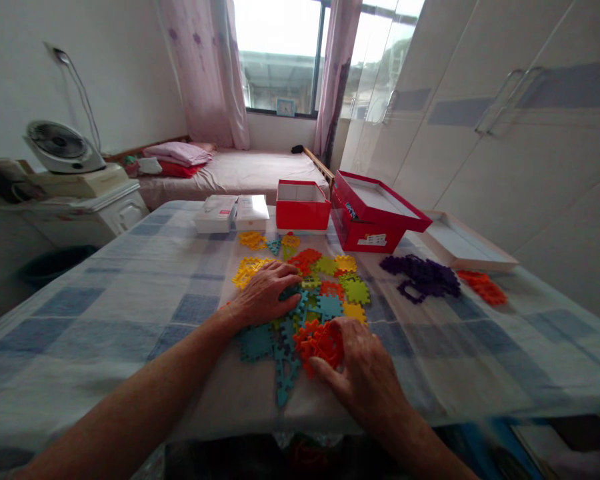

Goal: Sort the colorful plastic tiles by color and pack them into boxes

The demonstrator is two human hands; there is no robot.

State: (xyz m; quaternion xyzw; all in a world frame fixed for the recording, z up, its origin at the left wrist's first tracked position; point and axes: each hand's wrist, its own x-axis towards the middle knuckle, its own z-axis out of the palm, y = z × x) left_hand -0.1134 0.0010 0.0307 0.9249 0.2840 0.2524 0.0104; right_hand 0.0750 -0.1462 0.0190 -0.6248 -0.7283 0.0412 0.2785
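Toothed plastic building pieces in several colours lie in a loose heap at the middle of the table. My left hand rests on the heap with its fingers stretched out, palm down, over blue pieces and beside yellow pieces. My right hand is at the near side of the heap, thumb and fingers closed around a bunch of orange pieces. Just beyond that hand lie a light blue square piece, a yellow piece and a green piece.
A pile of dark purple pieces and some orange-red pieces lie on the right. Along the far edge stand white boxes, an open red box, a red box with a tilted lid and a shallow tray.
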